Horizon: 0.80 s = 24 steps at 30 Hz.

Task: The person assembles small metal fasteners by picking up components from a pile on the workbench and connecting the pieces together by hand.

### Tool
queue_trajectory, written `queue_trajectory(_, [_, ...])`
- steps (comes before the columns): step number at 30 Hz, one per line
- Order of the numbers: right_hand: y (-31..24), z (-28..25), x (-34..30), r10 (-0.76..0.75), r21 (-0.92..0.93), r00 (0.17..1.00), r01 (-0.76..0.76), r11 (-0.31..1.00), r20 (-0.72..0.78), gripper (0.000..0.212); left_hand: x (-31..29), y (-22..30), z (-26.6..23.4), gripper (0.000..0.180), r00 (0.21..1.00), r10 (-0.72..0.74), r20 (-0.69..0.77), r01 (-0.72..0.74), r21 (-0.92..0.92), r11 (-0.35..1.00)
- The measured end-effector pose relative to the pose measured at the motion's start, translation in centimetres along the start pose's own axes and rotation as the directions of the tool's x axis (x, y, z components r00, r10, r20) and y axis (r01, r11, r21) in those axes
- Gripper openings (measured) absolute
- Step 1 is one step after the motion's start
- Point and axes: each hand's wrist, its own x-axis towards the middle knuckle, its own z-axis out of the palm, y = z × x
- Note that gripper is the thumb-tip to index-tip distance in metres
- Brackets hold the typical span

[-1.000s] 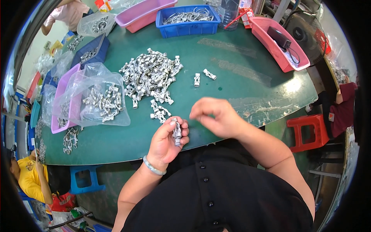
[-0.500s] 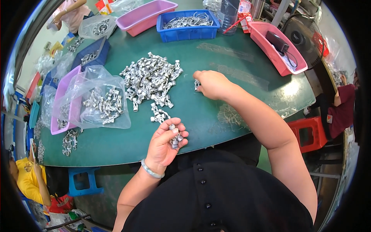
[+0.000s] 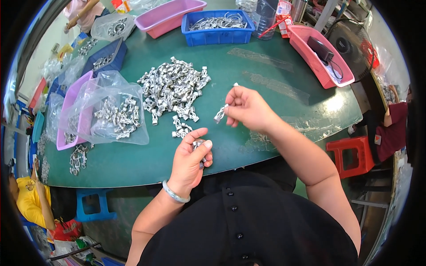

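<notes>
My left hand (image 3: 190, 160), with a pale bangle at its wrist, is curled around several small silver ringed pieces (image 3: 199, 146); the thumb lies over them. To its right and farther away, my right hand (image 3: 248, 107) pinches one small white-and-silver looped piece (image 3: 220, 114) between thumb and fingers, just above the green table. Another small pale piece (image 3: 236, 84) shows by its knuckles, partly hidden. A heap of the same looped pieces (image 3: 173, 88) lies beyond my left hand, with a small cluster (image 3: 181, 128) at its near edge.
A clear plastic bag (image 3: 120, 117) of looped pieces lies left, against a purple tray (image 3: 66, 126). A blue bin (image 3: 217, 37) of metal rings and a pink bin (image 3: 159, 25) stand at the back. Right are a pink basket (image 3: 297, 48), a fan (image 3: 350, 44) and a red stool (image 3: 353, 155).
My right hand has lifted slightly and turned, and the looped piece now sticks out leftward from its fingers. The left thumb has shifted over the pieces in that hand.
</notes>
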Motion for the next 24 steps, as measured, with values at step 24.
queue_trajectory(24, [1.3,3.1,-5.1,-0.161,0.299,0.982,0.123,0.946,0.103,0.013,0.0,-1.0,-1.1,0.02,0.821,0.55,0.151,-0.52,0.596,0.612])
